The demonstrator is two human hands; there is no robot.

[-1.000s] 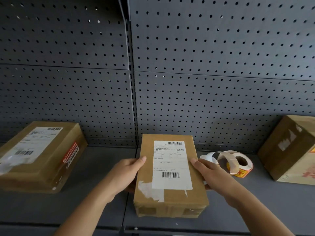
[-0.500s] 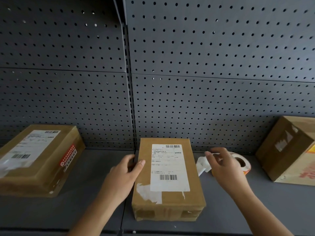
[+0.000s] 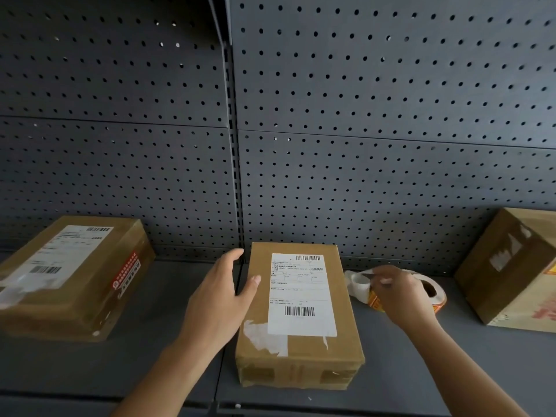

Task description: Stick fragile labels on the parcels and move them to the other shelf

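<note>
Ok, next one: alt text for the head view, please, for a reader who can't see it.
A person's right hand pinches the loose end of a roll of labels on a grey shelf, while the left hand rests against the side of the middle parcel. A left parcel and a right parcel sit apart from it.

I'm seeing the central brown cardboard parcel point(image 3: 346, 341) looking matt, its white paper shipping label point(image 3: 301, 293) smooth. Behind it, the dark grey perforated metal panel point(image 3: 376, 176) is looking dull. Right of it, the orange-and-white paper label roll point(image 3: 438, 297) is looking smooth.
</note>
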